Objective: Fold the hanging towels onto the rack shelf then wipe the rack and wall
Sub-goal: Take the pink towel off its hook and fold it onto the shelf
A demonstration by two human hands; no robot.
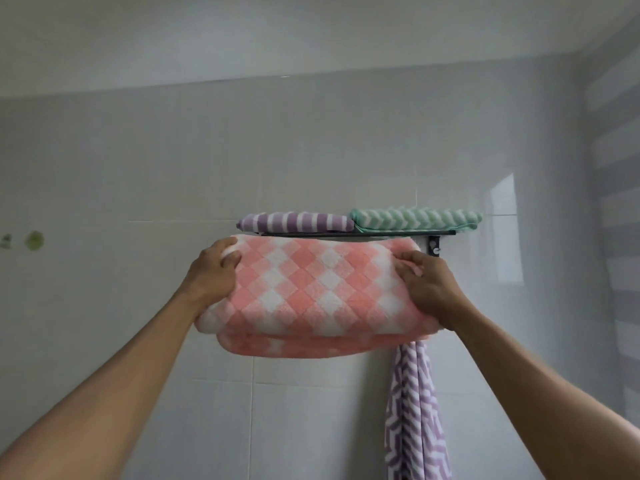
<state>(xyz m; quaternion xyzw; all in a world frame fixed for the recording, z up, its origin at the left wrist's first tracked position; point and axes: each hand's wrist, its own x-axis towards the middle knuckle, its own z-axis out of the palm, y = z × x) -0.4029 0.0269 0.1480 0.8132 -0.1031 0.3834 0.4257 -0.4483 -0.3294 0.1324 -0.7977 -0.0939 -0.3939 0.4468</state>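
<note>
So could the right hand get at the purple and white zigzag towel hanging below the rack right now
Probably not yet: the right hand grips the folded pink and white checked towel. The hanging purple and white zigzag towel is unobstructed just below it.

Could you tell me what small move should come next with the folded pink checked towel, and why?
Probably lift the pink checked towel a little higher and slide it onto the rack shelf. The left hand and right hand grip its ends just below the shelf, where the purple striped towel and green towel already lie.
</note>
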